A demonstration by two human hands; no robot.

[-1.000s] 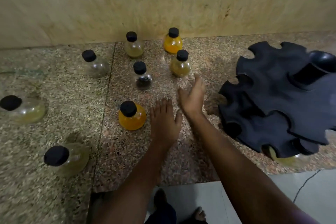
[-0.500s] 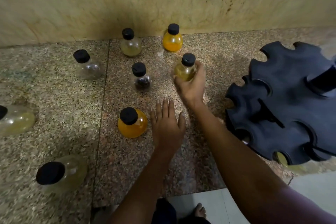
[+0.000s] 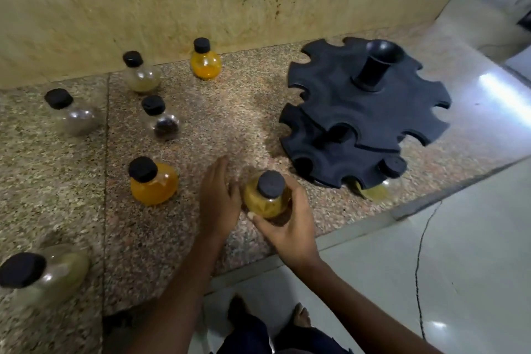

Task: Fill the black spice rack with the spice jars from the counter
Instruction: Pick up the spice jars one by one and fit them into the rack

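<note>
Speckled stone tabletop [image 3: 201, 129] holds six jars; the right hand [image 3: 290, 227] grips a yellow jar [image 3: 265, 198] near the front edge, just left of the black rack [image 3: 365, 121]; the left hand [image 3: 219, 198] lies open and flat, touching the jar.

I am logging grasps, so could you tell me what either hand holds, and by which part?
The right hand holds a yellow-filled spice jar by its round body, below the black cap. The left hand is open beside it, holding nothing.
</note>
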